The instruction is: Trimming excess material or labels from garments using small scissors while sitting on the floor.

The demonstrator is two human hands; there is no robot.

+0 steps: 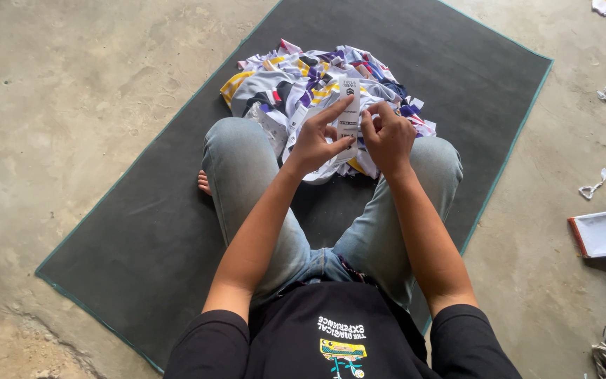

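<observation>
Tag (348, 116), white strip, pinched upright between left hand (317, 144) and right hand (387, 137), both closed on it, held over pile (303, 81) of garments on mat (142, 210), near knees for reach.

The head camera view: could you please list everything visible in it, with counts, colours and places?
Paper tag: one, white with dark print, pinched between both hands.
Fabric pile: one heap, white, purple, yellow and grey, on the mat ahead of the knees.
Mat: one, dark grey with green edge, on the floor.
Concrete floor: grey, all around.
Flat folder: one, white with red edge, far right.
Scraps: several, white, right floor.
Left hand: holding the tag.
Right hand: holding the tag.
</observation>
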